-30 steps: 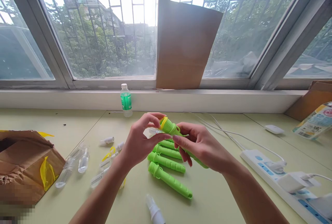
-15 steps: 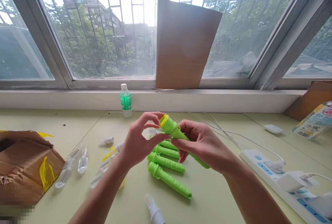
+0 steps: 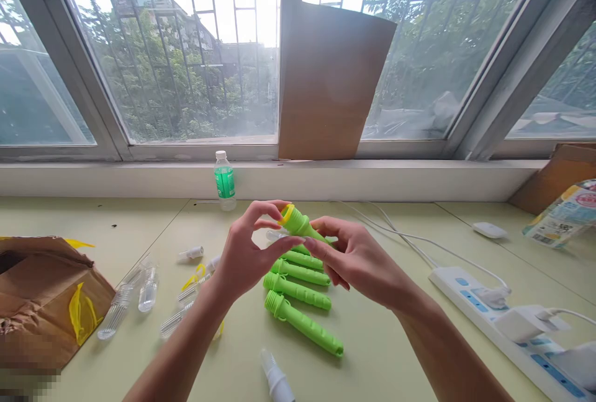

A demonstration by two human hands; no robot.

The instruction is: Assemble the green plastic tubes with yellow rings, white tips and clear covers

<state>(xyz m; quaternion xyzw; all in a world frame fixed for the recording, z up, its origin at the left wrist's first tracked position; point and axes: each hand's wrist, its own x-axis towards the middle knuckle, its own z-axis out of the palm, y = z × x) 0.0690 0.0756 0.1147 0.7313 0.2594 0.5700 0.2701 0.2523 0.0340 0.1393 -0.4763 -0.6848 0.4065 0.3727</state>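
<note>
1. Your right hand point(image 3: 361, 256) is gripping a green tube point(image 3: 298, 223) above the worktop point(image 3: 386, 358), its fingers wrapping the shaft.
2. Your left hand point(image 3: 244, 250) is half-curling, its fingertips touching the yellow ring point(image 3: 285, 213) at the tube's mouth; whether they are pinching it, you cannot tell.
3. A row of green tubes point(image 3: 305, 326) is lying just below your hands.
4. Bare surface is stretching between that row and the power strip point(image 3: 487, 313) on the right.
5. Leftward, clear tubes point(image 3: 148, 290) are crowding between the cardboard box point(image 3: 37, 284) and your forearm.
</note>
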